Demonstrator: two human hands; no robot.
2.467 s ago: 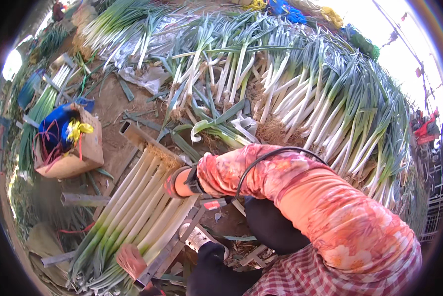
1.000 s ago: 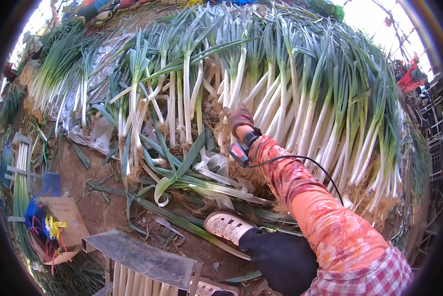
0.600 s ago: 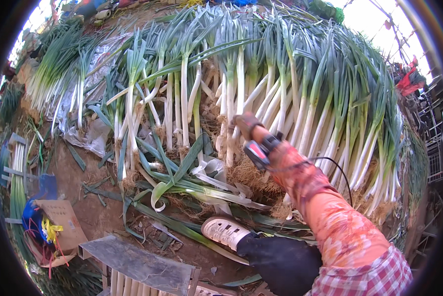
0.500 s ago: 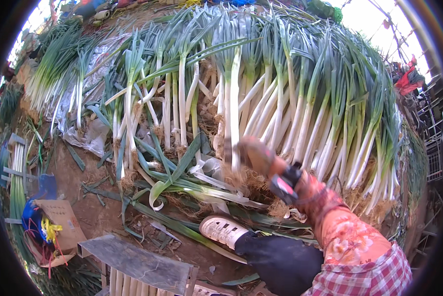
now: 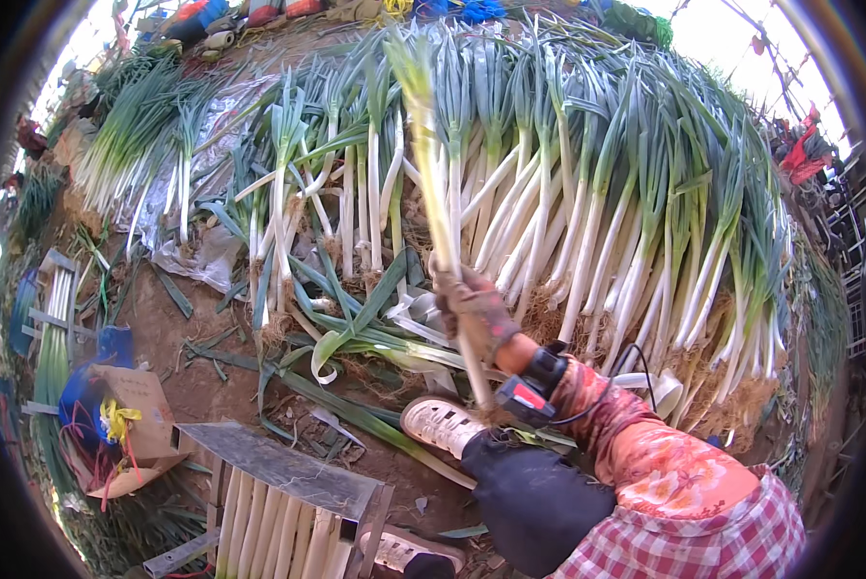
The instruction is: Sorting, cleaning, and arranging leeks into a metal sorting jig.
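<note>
My right hand (image 5: 476,314), in a dirty work glove, is closed round the white stalk of a long green onion (image 5: 430,183). The onion stands nearly upright, its leafy top blurred by motion, its root end below my hand near my shoe (image 5: 441,427). Behind it a broad heap of green onions (image 5: 587,232) lies with white stalks and roots toward me and green leaves away. My left hand is out of view.
A metal-topped rack (image 5: 279,468) at the lower left holds several white stalks. Beside it stand a cardboard box (image 5: 143,405) with coloured string and another frame (image 5: 58,309) with green onions. Loose leaves (image 5: 356,328) litter the soil. A smaller onion pile (image 5: 134,145) lies far left.
My right hand has moved slightly left with the green onion, lifting it off the heap's front and tilting its top leftward. The view has shifted a little.
</note>
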